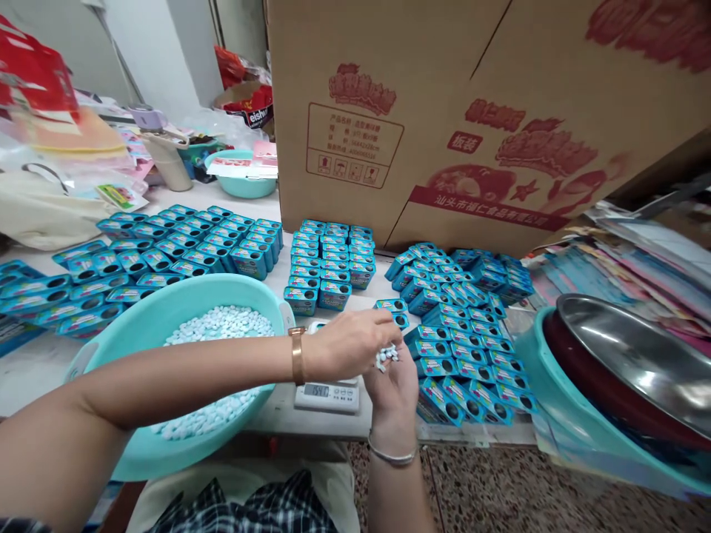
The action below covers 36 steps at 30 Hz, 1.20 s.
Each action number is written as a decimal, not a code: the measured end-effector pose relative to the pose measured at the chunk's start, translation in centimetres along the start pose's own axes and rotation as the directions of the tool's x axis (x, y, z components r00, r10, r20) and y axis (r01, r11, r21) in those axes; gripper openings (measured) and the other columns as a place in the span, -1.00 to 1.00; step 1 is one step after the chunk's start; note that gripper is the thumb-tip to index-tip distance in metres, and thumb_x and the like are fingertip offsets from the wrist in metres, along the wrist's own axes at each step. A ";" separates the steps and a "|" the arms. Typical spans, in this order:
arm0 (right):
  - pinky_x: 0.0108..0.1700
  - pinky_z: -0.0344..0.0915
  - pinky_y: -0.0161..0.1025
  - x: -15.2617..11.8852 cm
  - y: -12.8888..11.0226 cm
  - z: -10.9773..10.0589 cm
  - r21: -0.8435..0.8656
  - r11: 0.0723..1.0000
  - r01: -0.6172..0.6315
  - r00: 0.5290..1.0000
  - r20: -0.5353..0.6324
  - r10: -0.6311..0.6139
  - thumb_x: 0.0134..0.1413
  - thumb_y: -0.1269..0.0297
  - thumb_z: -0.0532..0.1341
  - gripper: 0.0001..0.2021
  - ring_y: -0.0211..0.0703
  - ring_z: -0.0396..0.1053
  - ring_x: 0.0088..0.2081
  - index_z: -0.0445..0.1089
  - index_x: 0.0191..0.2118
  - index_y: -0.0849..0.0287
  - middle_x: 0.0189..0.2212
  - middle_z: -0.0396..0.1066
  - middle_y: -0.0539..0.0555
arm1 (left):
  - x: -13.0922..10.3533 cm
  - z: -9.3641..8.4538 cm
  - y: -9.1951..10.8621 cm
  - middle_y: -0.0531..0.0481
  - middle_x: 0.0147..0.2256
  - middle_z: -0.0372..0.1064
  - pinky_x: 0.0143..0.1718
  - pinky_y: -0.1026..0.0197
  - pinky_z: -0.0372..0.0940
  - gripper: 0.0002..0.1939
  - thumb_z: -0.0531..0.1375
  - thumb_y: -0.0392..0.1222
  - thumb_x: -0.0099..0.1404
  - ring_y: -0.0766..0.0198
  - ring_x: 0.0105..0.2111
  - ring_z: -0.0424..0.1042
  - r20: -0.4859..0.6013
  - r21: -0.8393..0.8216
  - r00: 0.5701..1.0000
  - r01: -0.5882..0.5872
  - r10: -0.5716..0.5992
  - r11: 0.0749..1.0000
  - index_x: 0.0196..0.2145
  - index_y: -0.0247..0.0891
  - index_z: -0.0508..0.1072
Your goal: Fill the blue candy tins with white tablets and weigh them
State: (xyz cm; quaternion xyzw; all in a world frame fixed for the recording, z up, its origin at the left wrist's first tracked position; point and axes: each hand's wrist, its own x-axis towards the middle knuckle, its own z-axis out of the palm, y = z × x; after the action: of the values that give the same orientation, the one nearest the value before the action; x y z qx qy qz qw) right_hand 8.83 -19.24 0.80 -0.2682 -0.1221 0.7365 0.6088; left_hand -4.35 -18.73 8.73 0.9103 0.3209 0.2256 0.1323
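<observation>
Small white and pale-blue candies [387,358] lie in the cupped palm of my right hand [395,392], which is turned up and wears a silver bangle. My left hand [347,344] reaches across from the left, its bent fingers pressed together over that palm; whatever is between them is hidden. Beneath my left hand is a white digital scale [327,398], its pan mostly covered. A turquoise basin [172,459] under my left forearm holds many more loose candies [222,324]. Two small blue boxes [392,305] stand just beyond my fingers.
Rows of similar blue boxes [461,333] stand right of my hands, with more groups [333,259] at the middle and left [183,240]. A big cardboard carton [422,148] blocks the back. Stacked basins [627,363] stand at right; a tumbler [168,163] stands back left.
</observation>
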 end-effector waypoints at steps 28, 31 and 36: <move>-0.42 0.41 -0.41 -2.9 -8.2 -4.9 0.555 0.804 0.214 0.945 -0.327 -0.025 -0.01 0.50 0.13 -0.90 -0.38 0.25 -0.48 0.21 -0.44 0.18 -0.49 0.21 -0.05 | 9.9 2.5 -13.4 -0.17 -0.16 0.41 0.09 -0.17 -0.02 -0.70 0.22 -0.25 0.15 -0.06 -0.02 0.25 0.005 0.421 0.955 0.269 -0.298 0.867 -0.12 -0.26 0.40; -0.43 0.40 -0.41 -3.4 -8.7 -5.9 0.557 0.793 0.246 0.937 -0.346 -0.048 -0.04 0.51 0.14 -0.89 -0.38 0.24 -0.48 0.20 -0.44 0.18 -0.49 0.21 -0.06 | 9.9 3.9 -13.9 -0.25 -0.08 0.34 0.12 -0.23 -0.08 -0.67 0.16 -0.25 0.22 -0.10 0.04 0.19 -0.012 0.407 0.951 0.287 -0.310 0.867 -0.05 -0.30 0.36; -0.46 0.38 -0.42 -3.4 -8.8 -6.7 0.570 0.771 0.283 0.920 -0.388 -0.051 -0.02 0.50 0.13 -0.90 -0.37 0.22 -0.49 0.20 -0.44 0.17 -0.49 0.19 -0.06 | 9.4 6.4 -11.3 -0.21 0.04 0.23 0.05 0.04 0.17 -0.38 0.08 0.13 0.30 0.02 0.05 0.23 0.095 0.308 0.966 0.201 -0.240 0.930 0.21 -0.23 0.12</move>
State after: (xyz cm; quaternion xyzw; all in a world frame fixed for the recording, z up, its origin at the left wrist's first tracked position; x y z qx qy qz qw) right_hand 20.18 -21.45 0.58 -0.1692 0.2112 0.6176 0.7385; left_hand -0.64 -4.69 1.90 0.8908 0.4418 0.0984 0.0398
